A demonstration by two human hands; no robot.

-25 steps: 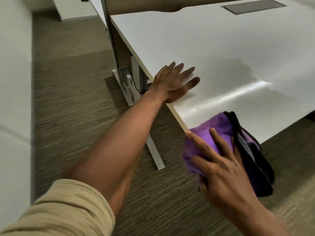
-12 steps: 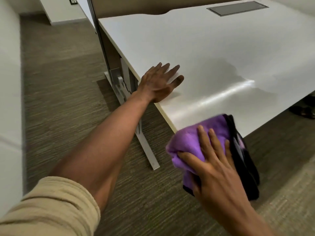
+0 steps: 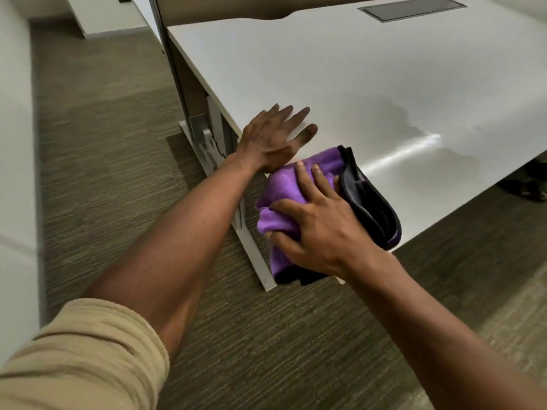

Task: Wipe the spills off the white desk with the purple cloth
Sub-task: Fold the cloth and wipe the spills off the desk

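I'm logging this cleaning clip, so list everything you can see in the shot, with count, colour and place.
white desk: one, white, upper right.
wet patch: one, greyish film, on the desk right of the left hand.
purple cloth: one, purple with black backing, at the desk's near corner.
cable hatch: one, grey, far part of the desktop.
desk leg: one, pale metal, under the near corner.
carpet: brown, the floor.
sleeve: one, beige, bottom left.
left hand: flat on the desk edge.
right hand: gripping the cloth.
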